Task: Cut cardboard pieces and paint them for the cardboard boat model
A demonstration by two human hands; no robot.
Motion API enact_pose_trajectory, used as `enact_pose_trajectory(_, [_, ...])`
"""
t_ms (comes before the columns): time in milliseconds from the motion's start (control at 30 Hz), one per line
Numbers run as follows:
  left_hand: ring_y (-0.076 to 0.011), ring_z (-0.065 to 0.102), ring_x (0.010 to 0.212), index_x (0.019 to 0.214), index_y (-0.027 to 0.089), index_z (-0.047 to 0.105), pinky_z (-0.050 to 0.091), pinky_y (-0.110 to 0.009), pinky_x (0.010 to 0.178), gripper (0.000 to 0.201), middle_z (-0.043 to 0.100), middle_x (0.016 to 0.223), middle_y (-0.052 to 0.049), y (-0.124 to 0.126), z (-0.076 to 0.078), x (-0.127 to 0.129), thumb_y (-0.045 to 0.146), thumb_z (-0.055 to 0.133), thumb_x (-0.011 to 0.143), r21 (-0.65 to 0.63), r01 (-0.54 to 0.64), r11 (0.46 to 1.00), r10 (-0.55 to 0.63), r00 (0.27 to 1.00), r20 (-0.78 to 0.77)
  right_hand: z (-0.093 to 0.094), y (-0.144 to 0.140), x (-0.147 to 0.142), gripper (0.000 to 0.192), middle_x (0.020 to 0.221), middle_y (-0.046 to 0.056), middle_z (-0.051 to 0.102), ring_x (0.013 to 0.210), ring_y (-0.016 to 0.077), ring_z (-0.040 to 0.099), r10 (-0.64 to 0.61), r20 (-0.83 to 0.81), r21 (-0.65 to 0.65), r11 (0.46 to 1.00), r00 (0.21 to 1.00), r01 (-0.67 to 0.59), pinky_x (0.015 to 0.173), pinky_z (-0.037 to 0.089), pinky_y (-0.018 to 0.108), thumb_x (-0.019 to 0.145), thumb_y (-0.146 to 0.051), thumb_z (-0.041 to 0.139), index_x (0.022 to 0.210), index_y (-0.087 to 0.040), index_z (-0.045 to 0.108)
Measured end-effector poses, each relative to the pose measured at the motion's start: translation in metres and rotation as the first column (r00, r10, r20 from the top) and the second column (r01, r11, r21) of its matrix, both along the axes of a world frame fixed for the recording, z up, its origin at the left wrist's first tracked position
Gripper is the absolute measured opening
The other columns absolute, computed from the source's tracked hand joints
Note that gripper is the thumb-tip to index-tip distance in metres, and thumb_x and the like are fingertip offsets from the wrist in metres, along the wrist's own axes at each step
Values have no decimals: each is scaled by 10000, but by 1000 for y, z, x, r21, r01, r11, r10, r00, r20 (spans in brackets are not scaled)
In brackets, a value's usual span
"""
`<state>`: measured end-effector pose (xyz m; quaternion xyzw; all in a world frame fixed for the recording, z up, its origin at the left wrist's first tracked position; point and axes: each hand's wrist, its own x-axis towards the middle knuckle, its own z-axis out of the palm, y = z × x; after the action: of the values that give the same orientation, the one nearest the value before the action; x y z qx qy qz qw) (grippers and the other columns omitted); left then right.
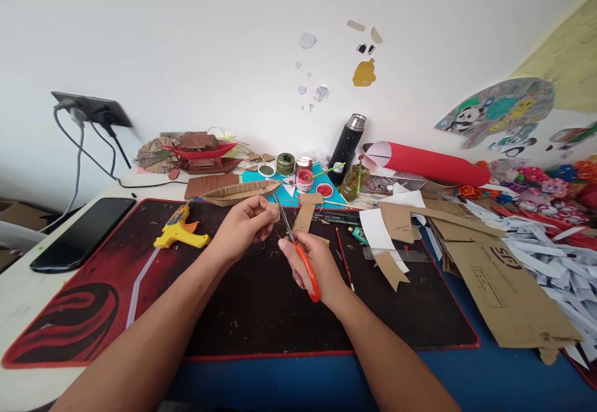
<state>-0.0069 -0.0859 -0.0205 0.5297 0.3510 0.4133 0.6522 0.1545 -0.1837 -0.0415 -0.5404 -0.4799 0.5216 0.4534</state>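
My right hand [317, 266] is closed around the orange handle of a pair of scissors [306, 269], whose blades point up and away. Close by on the left, my left hand [249, 222] pinches a small piece of cardboard [276, 216] beside the blades; most of that piece is hidden by the fingers. Just behind my left hand lies a boat-shaped cardboard piece [240, 193] with raised sides. A cut cardboard strip [305, 213] rests behind the scissors.
On the dark mat [261, 319] lie a yellow glue gun [180, 230] and a red pencil [344, 260]. Paint jars [285, 163], a black thermos [347, 141] and small red boats [200, 148] stand behind. Cardboard sheets [504, 288] and paper strips cover the right; a phone [84, 232] lies left.
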Motion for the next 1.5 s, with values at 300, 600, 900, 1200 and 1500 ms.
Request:
enact_pose_trajectory(300, [-82, 467, 465, 764, 221, 571, 301, -202, 434, 468, 563, 582, 58, 2, 4, -4, 489, 953, 722, -21, 20, 1000, -21, 1000, -20, -6, -1, 2, 397, 589, -88, 422, 399, 108, 409, -12, 63, 27, 1000, 998, 10, 376, 292, 231, 955, -541, 791, 812, -259, 551])
enact_pose_trajectory(600, [-75, 465, 476, 776, 218, 567, 302, -193, 436, 479, 564, 613, 59, 3, 3, -6, 468, 969, 703, -42, 26, 999, -26, 1000, -1, -8, -1, 1, 324, 610, -88, 391, 421, 104, 355, -19, 80, 13, 1000, 997, 18, 404, 277, 235, 950, -506, 766, 860, -253, 585])
enact_pose_trajectory(900, [-66, 428, 474, 748, 207, 573, 303, -194, 437, 460, 546, 608, 56, 8, 4, -11, 440, 966, 694, -38, 54, 998, -54, 998, -20, -13, 0, 2, 269, 624, -91, 419, 420, 99, 365, 1, 119, -5, 1000, 993, -1, 419, 305, 237, 957, -475, 718, 887, -242, 603])
enact_pose_trajectory(1200, [-58, 426, 487, 752, 197, 584, 278, -187, 442, 436, 538, 641, 60, 13, 11, -21, 422, 953, 693, -40, 102, 994, -106, 991, -86, -11, 1, 3, 215, 592, -93, 431, 406, 100, 353, 31, 150, -8, 1000, 988, -30, 432, 318, 245, 975, -442, 668, 931, -232, 661])
enact_pose_trajectory(1500, [-58, 416, 499, 758, 195, 605, 276, -191, 433, 402, 561, 665, 51, 15, 14, -29, 393, 948, 682, -35, 123, 992, -127, 982, -141, -10, 1, 3, 209, 643, -61, 496, 502, 117, 420, 35, 247, 84, 995, 968, -57, 506, 343, 248, 976, -408, 644, 877, -224, 661])
